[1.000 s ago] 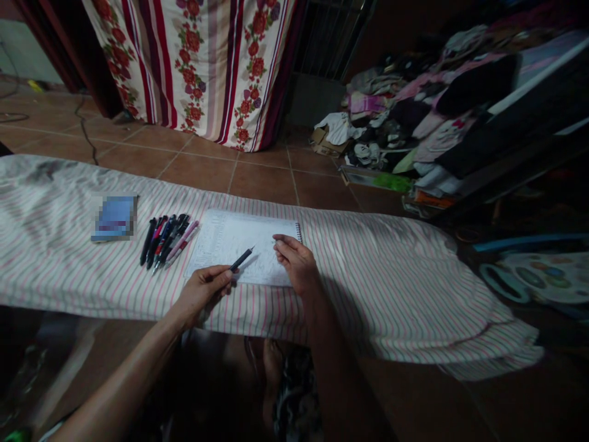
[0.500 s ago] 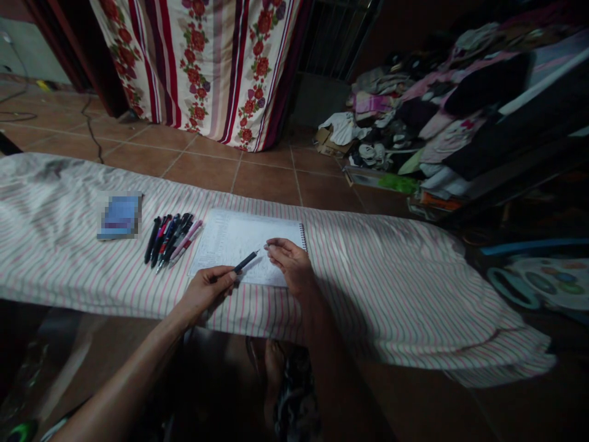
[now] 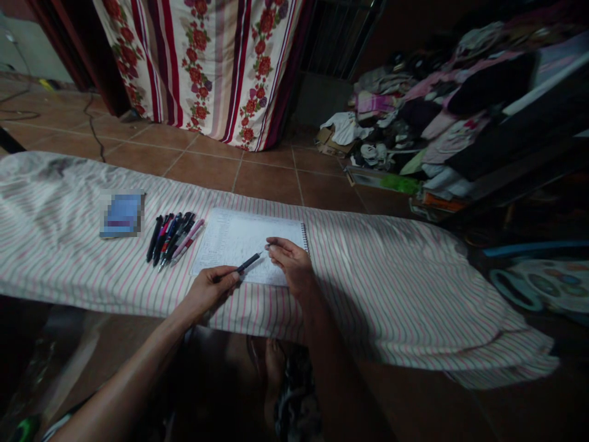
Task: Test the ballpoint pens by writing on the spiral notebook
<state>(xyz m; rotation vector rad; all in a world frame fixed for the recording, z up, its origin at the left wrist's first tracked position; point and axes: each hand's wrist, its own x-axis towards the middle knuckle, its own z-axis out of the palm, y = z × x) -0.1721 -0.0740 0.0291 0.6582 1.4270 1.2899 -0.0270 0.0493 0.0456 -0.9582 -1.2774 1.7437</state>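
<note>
My left hand [image 3: 209,290] grips a dark pen [image 3: 248,263] by its rear end, the tip pointing up and right over a spiral notebook [image 3: 239,239] that lies open on a striped cloth-covered board [image 3: 377,288]. My right hand [image 3: 289,265] rests on the notebook's right part. Its thumb and forefinger are pinched together right at the pen's tip. Several more pens [image 3: 173,236] lie side by side just left of the notebook.
A small blue booklet [image 3: 122,215] lies left of the pens. Behind the board are a tiled floor [image 3: 271,178], a flowered striped curtain [image 3: 207,67] and a pile of clothes [image 3: 423,116] at the right. A cable [image 3: 94,138] runs across the floor at the left.
My right hand has slid left across the notebook and its fingers have closed at the pen tip. The left hand has kept the pen nearly still.
</note>
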